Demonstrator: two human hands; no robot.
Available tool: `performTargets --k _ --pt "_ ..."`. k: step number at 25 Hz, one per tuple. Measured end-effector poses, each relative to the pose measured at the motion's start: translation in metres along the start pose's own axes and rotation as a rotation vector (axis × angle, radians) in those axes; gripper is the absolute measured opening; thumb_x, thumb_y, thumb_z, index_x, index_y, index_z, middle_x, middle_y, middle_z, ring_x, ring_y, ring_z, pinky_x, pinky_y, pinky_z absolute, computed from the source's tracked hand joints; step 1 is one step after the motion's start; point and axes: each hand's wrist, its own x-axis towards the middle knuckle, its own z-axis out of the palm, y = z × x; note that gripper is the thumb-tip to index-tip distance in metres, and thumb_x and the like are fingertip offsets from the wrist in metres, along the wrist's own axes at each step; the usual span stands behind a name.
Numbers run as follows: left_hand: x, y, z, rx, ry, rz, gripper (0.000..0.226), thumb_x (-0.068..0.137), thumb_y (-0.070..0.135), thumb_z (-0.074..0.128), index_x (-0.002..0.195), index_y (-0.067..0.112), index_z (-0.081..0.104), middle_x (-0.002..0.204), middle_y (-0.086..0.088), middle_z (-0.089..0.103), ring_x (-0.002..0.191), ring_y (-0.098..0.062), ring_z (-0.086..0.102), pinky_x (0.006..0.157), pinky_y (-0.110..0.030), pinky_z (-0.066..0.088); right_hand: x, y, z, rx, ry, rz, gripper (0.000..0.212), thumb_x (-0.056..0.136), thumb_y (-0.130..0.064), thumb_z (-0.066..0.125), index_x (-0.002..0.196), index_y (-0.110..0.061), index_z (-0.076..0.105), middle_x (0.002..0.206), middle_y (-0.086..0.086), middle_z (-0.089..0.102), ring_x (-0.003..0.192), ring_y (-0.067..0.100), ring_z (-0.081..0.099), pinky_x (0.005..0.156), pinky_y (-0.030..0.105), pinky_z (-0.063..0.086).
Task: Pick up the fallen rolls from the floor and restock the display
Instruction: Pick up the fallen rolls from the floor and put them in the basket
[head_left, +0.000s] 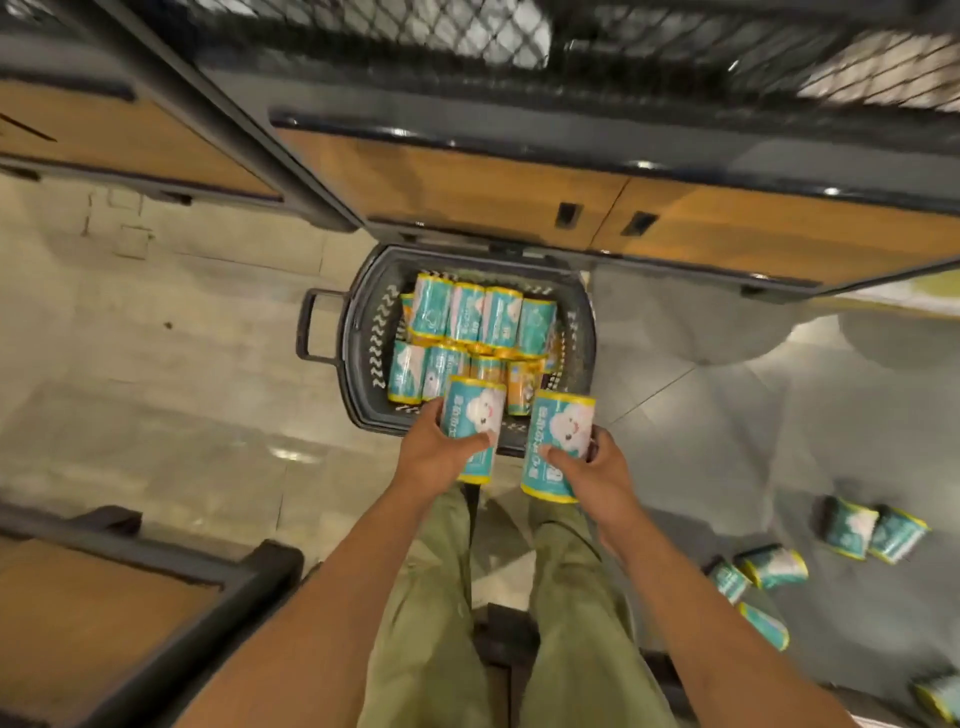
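- a dark plastic basket (358, 343) stands on the tiled floor (156, 364), just in front of the wood-panelled display base (467, 187), its handle (311, 327) sticking out to the left
- packed rolls (467, 317) in teal and yellow wrap lie in rows inside the basket
- the left hand (436, 452) grips one roll (475, 415) around its middle, thumb across the front, over the basket's near rim
- the right hand (592, 467) grips a second roll (561, 436) (cartoon cloud face showing), just beside the first
- well to the right, fallen rolls (852, 527) lie scattered on the floor, two of them touching
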Motion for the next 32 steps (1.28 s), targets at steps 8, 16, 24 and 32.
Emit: performTargets --k 8,16,24,32 --pt "0.234 -0.076 0.070 0.269 0.065 0.148 0.048 0.067 0.052 0.087 0.097 0.024 0.060 0.083 0.015 0.063 0.070 0.000 0.061 0.050 -0.015 0.040 0.236 0.059 0.099 -0.131 0.113 -0.001 0.042 0.071 -0.039 0.091 0.100 -0.028 0.063 0.095 -0.011 0.071 0.092 0.014 0.071 0.087 0.037 0.060" --pt "0.298 -0.129 0.109 0.598 0.332 0.442 0.072 0.070 0.065 0.077 0.119 0.018 0.053 0.120 -0.003 0.048 0.111 -0.024 0.052 0.058 -0.031 0.045 0.332 0.122 0.129 -0.191 0.083 0.038 0.047 0.076 -0.040 0.087 0.112 -0.019 0.064 0.096 -0.006 0.069 0.085 0.011 0.066 0.072 0.031 0.056" --pt "0.309 -0.125 0.113 0.669 0.231 0.428 0.085 0.077 0.043 0.085 0.146 0.014 0.043 0.134 -0.007 0.048 0.123 -0.027 0.051 0.084 -0.043 0.056 0.336 0.130 0.124 -0.139 0.068 0.002 0.041 0.090 -0.023 0.077 0.129 -0.023 0.064 0.107 -0.016 0.065 0.094 -0.006 0.061 0.074 0.013 0.051" --pt "0.319 -0.132 0.115 0.699 0.155 0.423 0.081 0.080 0.028 0.085 0.145 0.010 0.041 0.134 -0.011 0.046 0.125 -0.031 0.048 0.097 -0.044 0.051 0.339 0.129 0.126 -0.387 0.093 -0.059 0.041 0.091 -0.032 0.075 0.128 -0.022 0.064 0.114 -0.008 0.070 0.087 0.003 0.062 0.058 0.007 0.037"
